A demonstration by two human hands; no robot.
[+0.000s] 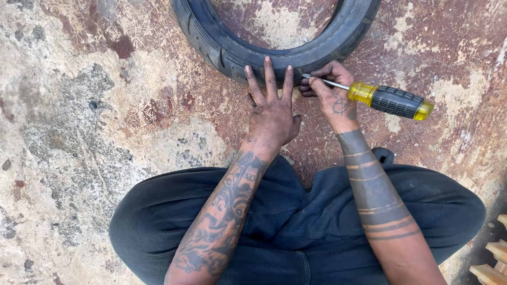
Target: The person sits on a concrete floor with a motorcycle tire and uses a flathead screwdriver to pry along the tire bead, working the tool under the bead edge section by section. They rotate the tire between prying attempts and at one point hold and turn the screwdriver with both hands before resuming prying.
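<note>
Left hand (272, 108) is flat and spread, fingers fanned wide, fingertips pressing on the near edge of the black ribbed rubber tyre (222, 45), palm down on the ground just below it. Right beside it, the right hand (330, 92) is curled tight around the thin silver shaft of a screwdriver with a clear yellow and black ribbed handle (393, 101). The fingers pinch the metal close to the tip, and that tip sits right at the tyre's edge, just next to the left hand's outer finger; exactly where the point meets the rubber I cannot tell, the fingers cover it. The handle sticks out to the right, lying low and nearly level, free of any grip.

Both forearms are tattooed, the left one with dense dark figures, the right one with broad bands. They come up from between the knees of a person sitting cross-legged in dark blue-black trousers (296, 221).

The tyre lies flat at the top of the view, only its lower arc showing. All of it rests on a worn, blotchy concrete floor with red-brown and pale patches (95, 132). At the lower right corner, a few pale wooden slat ends (494, 258) poke in.
</note>
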